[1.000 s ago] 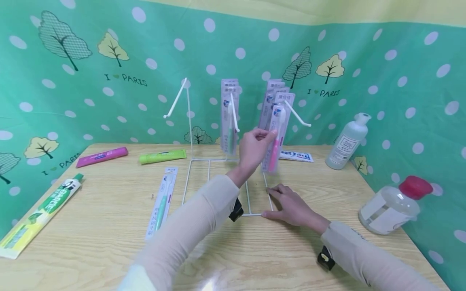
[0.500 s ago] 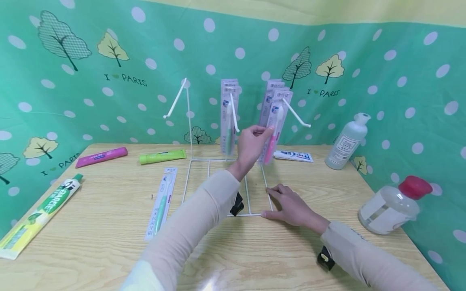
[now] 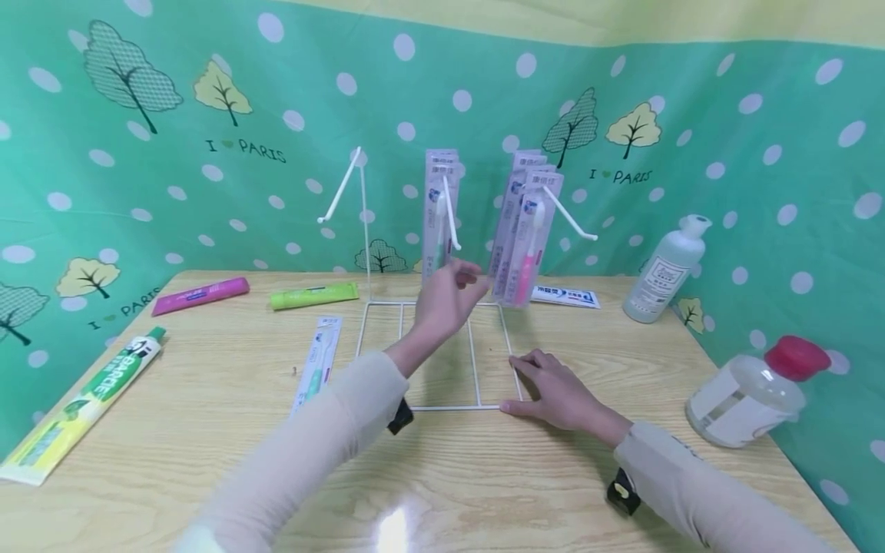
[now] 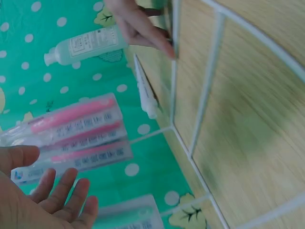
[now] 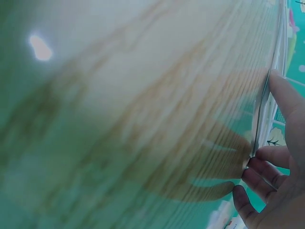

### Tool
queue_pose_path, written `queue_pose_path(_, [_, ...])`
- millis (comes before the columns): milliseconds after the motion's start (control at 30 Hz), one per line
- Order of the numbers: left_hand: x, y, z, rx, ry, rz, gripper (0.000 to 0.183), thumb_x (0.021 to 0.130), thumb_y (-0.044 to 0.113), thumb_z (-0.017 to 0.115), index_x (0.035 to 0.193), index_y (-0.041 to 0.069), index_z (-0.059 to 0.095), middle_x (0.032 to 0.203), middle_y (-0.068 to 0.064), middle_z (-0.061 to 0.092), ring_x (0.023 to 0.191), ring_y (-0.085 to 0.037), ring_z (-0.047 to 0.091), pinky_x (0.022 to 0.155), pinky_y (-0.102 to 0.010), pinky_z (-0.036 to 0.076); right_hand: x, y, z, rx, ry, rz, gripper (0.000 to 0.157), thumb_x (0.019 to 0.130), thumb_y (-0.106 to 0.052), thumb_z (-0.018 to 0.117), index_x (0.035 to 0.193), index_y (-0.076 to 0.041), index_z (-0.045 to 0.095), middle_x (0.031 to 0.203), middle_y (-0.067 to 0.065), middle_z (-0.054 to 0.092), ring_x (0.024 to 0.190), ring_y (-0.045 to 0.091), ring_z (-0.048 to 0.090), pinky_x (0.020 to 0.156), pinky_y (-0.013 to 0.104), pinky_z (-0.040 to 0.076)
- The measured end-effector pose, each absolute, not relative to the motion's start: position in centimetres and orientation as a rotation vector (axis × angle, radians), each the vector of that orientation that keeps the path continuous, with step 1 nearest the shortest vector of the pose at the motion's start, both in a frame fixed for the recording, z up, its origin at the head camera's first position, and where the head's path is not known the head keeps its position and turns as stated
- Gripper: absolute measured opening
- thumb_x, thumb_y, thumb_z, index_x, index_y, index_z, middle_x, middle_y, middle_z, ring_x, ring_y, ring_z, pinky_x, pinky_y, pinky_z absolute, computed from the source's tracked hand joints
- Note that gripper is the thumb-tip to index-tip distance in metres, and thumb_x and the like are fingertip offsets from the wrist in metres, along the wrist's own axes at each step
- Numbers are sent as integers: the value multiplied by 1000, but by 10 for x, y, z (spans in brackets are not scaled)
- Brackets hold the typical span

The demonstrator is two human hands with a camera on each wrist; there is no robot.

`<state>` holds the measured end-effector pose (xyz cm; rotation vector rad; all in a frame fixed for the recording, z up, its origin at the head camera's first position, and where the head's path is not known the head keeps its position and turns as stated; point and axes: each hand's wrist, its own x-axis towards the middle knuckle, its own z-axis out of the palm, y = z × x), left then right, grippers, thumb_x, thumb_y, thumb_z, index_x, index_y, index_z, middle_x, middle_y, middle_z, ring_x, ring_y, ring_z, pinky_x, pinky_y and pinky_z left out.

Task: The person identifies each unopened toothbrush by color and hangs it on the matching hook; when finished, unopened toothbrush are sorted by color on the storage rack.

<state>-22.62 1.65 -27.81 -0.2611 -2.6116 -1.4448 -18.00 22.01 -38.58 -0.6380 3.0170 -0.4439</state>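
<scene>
A packaged pink toothbrush point(image 3: 528, 257) hangs foremost on the right hook of a white wire rack point(image 3: 477, 369), with more packs behind it. My left hand point(image 3: 449, 299) is just left of these packs, apart from them; its fingers are spread with nothing between them in the left wrist view. Packs with a green toothbrush point(image 3: 437, 207) hang on the middle hook, partly behind that hand. My right hand point(image 3: 553, 392) holds the rack's front right base corner, thumb at the front wire and fingers at the side wire. The left hook point(image 3: 340, 184) carries no pack.
A packaged green toothbrush point(image 3: 320, 357) lies left of the rack, partly under my left sleeve. Toothpaste tubes lie around: magenta point(image 3: 200, 296), lime point(image 3: 314, 296), yellow-green point(image 3: 86, 403) and white point(image 3: 567, 297). At right stand a pump-less bottle point(image 3: 665, 269) and a red-capped jar point(image 3: 747, 399).
My left hand has let go of the pink toothbrush pack and moved left and down, away from it. The pack slid back along the right hook and now hangs there. My right hand stays put.
</scene>
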Motion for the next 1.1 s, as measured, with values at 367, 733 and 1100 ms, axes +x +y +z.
queue_pose_path(367, [-195, -73, -295, -300, -2699, -1350, 29, 86, 28, 60, 111, 12, 60, 103, -1, 63, 93, -17, 60, 78, -36, 50, -177, 218, -383, -653, 3003, -458, 84, 74, -61, 61, 136, -8, 42, 122, 8, 47, 111, 28, 45, 91, 45, 41])
queue_pose_path(733, [-176, -163, -322, -153, -2899, -1133, 43, 88, 30, 58, 122, 3, 52, 116, -18, 57, 103, -33, 55, 82, -45, 48, -177, 218, -383, -667, 2995, -464, 83, 74, -60, 61, 136, -7, 42, 121, 10, 47, 111, 29, 46, 92, 46, 41])
queue_pose_path(1100, [-168, -196, -348, 132, -3181, -989, 61, 86, 39, 58, 124, -8, 47, 115, -27, 53, 99, -37, 53, 80, -46, 46, -178, 218, -383, -660, 2995, -463, 84, 75, -61, 60, 136, -7, 42, 121, 8, 47, 111, 29, 45, 90, 47, 42])
